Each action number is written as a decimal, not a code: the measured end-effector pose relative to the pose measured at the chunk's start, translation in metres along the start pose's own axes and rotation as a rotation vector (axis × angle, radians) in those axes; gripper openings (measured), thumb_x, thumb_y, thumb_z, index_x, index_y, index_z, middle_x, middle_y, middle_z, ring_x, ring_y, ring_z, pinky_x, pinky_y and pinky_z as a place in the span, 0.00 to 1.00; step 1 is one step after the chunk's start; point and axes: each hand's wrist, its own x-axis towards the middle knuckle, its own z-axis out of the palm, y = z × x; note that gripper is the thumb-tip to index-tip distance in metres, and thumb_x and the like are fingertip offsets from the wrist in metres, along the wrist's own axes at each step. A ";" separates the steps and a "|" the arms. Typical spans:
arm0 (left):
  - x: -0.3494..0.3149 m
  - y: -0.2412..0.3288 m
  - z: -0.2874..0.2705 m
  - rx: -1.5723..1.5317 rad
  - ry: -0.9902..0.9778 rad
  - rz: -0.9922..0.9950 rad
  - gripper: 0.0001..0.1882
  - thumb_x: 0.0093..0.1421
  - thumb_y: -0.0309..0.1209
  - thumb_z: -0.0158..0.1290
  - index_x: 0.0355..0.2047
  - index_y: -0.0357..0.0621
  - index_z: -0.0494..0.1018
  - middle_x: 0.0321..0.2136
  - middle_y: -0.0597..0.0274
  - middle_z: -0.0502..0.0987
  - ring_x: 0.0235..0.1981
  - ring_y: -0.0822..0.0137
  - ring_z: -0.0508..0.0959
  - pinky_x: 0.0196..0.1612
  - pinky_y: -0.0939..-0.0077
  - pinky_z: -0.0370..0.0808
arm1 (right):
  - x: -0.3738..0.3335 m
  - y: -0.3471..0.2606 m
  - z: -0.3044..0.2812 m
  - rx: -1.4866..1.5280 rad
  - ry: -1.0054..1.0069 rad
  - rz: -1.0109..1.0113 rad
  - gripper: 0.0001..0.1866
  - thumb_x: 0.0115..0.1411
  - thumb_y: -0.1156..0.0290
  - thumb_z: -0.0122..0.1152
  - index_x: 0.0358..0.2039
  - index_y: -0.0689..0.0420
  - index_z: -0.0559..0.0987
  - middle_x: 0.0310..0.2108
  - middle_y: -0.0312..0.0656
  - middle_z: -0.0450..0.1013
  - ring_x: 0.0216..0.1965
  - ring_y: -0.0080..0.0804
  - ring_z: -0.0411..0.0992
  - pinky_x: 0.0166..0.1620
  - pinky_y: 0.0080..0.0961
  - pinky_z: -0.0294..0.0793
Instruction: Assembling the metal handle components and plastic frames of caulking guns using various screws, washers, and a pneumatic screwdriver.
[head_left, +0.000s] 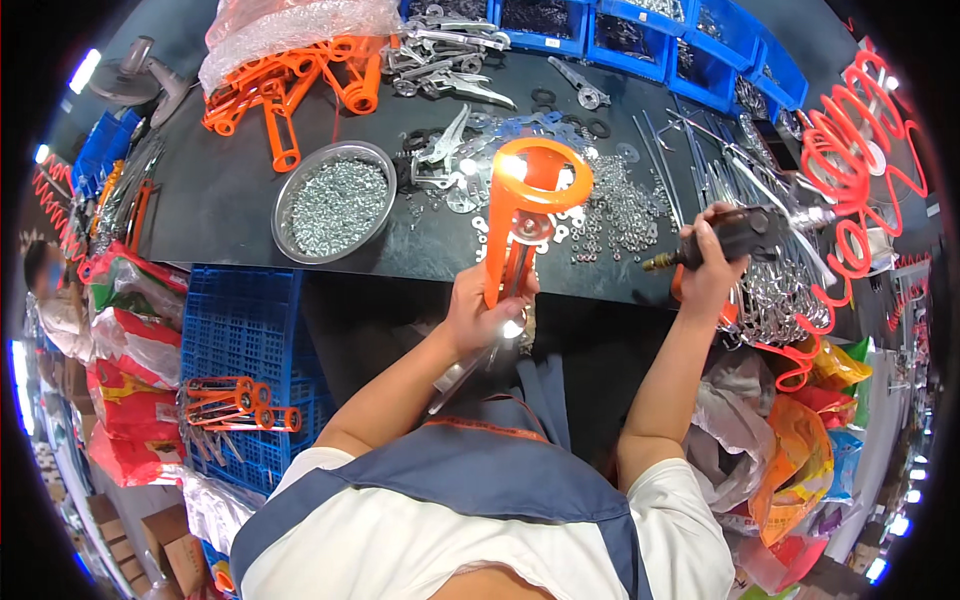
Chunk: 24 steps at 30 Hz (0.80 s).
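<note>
My left hand (pixel 487 312) is closed round the lower end of an orange caulking gun frame (pixel 497 225), held upright above the table's front edge with its ring on top. Below that hand a silver metal piece slants down. My right hand (pixel 714 262) grips a black air screwdriver (pixel 735 240) by its body, its brass-coloured tip pointing left toward the frame. A red coiled hose (pixel 845 215) leads off the tool's right end. Loose nuts (pixel 615 215) and washers lie spread on the table behind the frame, with silver trigger levers (pixel 447 150) among them.
A steel bowl (pixel 283 230) of small metal parts stands left on the dark table (pixel 215 220). Orange frames (pixel 280 125) and silver handles (pixel 450 60) are piled behind. Blue bins (pixel 630 45) line the back. Rods (pixel 655 160) lie right; a blue crate (pixel 235 320) stands lower left.
</note>
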 end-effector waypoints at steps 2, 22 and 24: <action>0.000 -0.001 0.000 0.018 0.021 0.011 0.14 0.52 0.29 0.53 0.38 0.33 0.70 0.28 0.61 0.74 0.24 0.77 0.74 0.28 0.82 0.73 | 0.003 0.018 -0.001 -0.080 -0.021 -0.083 0.17 0.50 0.87 0.55 0.42 0.63 0.69 0.35 0.41 0.68 0.28 0.27 0.70 0.32 0.25 0.74; -0.001 -0.001 0.002 0.181 -0.019 0.062 0.20 0.57 0.37 0.50 0.43 0.32 0.65 0.29 0.61 0.73 0.25 0.74 0.73 0.28 0.80 0.71 | -0.011 0.057 -0.010 -0.721 -0.041 -0.154 0.08 0.47 0.76 0.63 0.28 0.61 0.74 0.22 0.36 0.73 0.25 0.21 0.71 0.31 0.21 0.71; -0.001 -0.003 0.002 0.219 -0.008 0.109 0.17 0.56 0.32 0.47 0.42 0.33 0.66 0.29 0.62 0.72 0.27 0.75 0.73 0.31 0.80 0.71 | -0.021 0.031 0.018 -0.291 0.000 -0.230 0.07 0.51 0.82 0.56 0.31 0.61 0.70 0.22 0.36 0.71 0.24 0.21 0.70 0.31 0.20 0.71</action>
